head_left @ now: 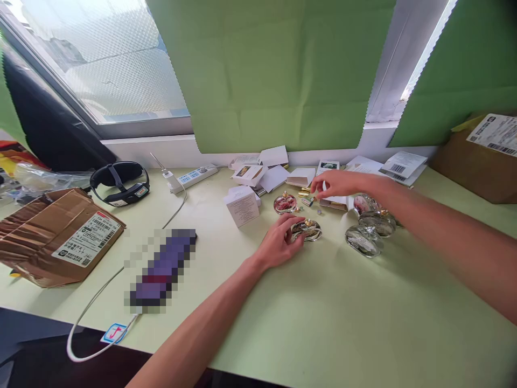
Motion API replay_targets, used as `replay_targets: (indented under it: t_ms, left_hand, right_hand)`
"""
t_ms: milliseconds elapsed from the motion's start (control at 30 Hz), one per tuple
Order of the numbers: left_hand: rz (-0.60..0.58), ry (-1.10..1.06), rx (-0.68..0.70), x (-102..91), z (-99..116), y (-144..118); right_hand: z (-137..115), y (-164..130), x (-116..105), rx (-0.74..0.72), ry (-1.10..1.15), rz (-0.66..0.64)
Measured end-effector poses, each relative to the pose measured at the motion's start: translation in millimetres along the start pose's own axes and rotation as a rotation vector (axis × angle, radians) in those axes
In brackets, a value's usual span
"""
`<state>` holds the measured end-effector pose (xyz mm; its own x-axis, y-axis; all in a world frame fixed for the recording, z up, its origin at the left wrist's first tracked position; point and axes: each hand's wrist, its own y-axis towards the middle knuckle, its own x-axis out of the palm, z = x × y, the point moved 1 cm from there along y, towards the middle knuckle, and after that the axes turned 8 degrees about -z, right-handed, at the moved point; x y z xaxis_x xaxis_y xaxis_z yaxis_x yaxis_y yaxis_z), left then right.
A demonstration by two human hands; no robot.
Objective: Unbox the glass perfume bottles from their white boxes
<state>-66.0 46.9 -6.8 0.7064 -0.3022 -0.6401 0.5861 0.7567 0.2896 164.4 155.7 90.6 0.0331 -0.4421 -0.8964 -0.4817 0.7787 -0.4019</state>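
Observation:
My left hand [278, 242] is closed around the side of a clear glass perfume bottle [310, 230] with a gold neck, which rests on the table. Farther back, my right hand [337, 184] has thumb and forefinger bent in a pinch at the end of a small cylindrical cap [307, 201]. Gold tube-like pieces [304, 191] lie just behind the cap. A perfume bottle with a pinkish look [285, 203] stands left of the cap. Under my right forearm, several more bottles are grouped, among them a clear one [363, 240] lying nearest me.
A white box [242, 207] stands left of the bottles, with opened cartons [274, 157] behind. A phone [165, 267] with a white cable, a power strip [197, 177], a black headset [120, 183] and a brown parcel [60, 237] occupy the left. Another carton [480, 156] sits far right.

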Motion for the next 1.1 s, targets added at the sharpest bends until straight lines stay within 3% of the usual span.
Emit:
replay_targets:
  t_ms: [100,167,400,500,667,800,900,1100]
  left_hand:
    - [-0.011,0.001,-0.009,-0.3,0.0,0.2]
    - [-0.016,0.010,-0.010,-0.4,-0.1,0.4]
    - [-0.023,0.015,-0.021,0.6,-1.1,-0.1]
    - [-0.001,0.007,-0.016,-1.9,-0.7,-0.6]
    - [0.268,-0.010,-0.084,-11.9,-2.0,1.3]
    - [0.402,-0.065,-0.202,-15.9,-4.4,3.8]
    - [0.406,-0.087,-0.230,-15.7,-5.4,4.7]
    - [0.389,-0.095,-0.226,-14.8,-8.6,4.2]
  right_hand:
    - [18.8,-8.4,-20.0,0.087,-0.015,0.080]
    - [27.9,-11.8,-21.4,0.149,-0.031,0.072]
    - [24.9,-14.5,20.4,0.232,0.021,-0.123]
    - [17.0,-12.5,24.0,0.188,0.055,-0.140]
    - [22.6,-16.6,-3.8,0.102,0.046,-0.029]
    - [35.7,-20.4,-28.8,0.165,-0.017,0.126]
    - [30.4,-6.9,-32.8,0.198,-0.080,0.193]
    - [-12.0,50.0,-16.6,0.193,-0.190,0.212]
